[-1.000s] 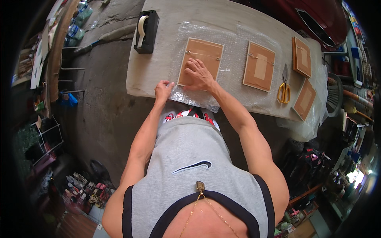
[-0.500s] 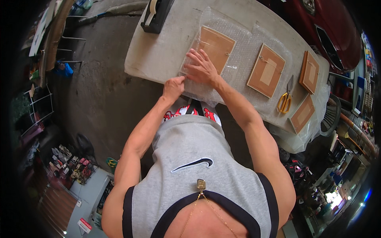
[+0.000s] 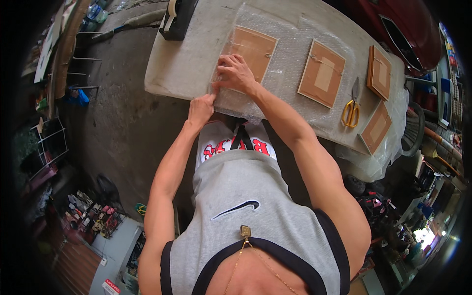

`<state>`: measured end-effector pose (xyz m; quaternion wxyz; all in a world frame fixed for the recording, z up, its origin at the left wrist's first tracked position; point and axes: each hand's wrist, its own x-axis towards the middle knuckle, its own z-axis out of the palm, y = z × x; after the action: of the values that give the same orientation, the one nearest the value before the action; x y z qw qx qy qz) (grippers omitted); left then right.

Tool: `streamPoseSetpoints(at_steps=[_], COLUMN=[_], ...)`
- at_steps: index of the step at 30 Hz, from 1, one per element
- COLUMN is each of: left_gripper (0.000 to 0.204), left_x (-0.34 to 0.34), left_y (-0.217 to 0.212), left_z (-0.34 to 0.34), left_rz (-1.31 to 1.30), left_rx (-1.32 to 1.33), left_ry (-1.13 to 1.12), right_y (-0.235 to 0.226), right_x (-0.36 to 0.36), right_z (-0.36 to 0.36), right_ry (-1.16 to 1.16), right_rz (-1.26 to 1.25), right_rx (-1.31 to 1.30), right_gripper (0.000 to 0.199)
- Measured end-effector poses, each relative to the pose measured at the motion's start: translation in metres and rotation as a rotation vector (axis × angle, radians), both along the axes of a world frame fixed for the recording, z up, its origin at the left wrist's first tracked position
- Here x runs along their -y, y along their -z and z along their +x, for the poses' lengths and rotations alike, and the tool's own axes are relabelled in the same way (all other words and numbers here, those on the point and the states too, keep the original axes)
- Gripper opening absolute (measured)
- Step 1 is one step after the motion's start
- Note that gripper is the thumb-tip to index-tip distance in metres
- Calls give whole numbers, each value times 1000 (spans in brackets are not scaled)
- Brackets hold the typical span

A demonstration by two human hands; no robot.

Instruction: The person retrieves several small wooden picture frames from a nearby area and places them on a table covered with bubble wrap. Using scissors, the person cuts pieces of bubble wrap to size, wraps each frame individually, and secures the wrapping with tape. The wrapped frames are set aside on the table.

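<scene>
the black tape dispenser (image 3: 178, 18) sits far left on the table. the left hand (image 3: 200, 109) has slid right, pinching the clear bubble wrap sheet (image 3: 290, 64) at the near edge. the right hand (image 3: 237, 73) still presses, fingers spread, on the brown wooden picture frame (image 3: 250, 49), so wrapping is tightening; yellow-handled scissors (image 3: 351, 112) lie right.

Frames spread over bubble wrap on a table, hands at the near edge.
The left hand (image 3: 200, 109) sits at seven o'clock of the nearest frame (image 3: 247, 52); the right hand (image 3: 236, 73) lies on it. A second frame (image 3: 322, 73) lies at three o'clock, scissors (image 3: 351, 109) beyond, tape dispenser (image 3: 177, 17) at ten o'clock.
</scene>
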<state>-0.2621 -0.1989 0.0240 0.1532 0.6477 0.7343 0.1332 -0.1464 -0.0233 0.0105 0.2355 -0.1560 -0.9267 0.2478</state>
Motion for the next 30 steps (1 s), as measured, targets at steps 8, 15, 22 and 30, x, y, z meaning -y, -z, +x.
streamPoseSetpoints(at_steps=[8, 15, 22, 30], left_gripper=[36, 38, 28, 22], left_x=[33, 36, 45, 8], left_y=[5, 40, 24, -32], left_z=[1, 12, 3, -15], left_rz=[180, -254, -107, -9], left_rx=[90, 989, 1110, 747], left_ry=[-432, -855, -695, -415], right_y=[3, -2, -7, -10], right_x=[0, 1, 2, -3], right_z=[1, 0, 0, 0], right_ry=[-10, -3, -19, -40], right_rz=[41, 42, 15, -58], right_rx=[-30, 22, 87, 85], right_gripper=[35, 38, 43, 40])
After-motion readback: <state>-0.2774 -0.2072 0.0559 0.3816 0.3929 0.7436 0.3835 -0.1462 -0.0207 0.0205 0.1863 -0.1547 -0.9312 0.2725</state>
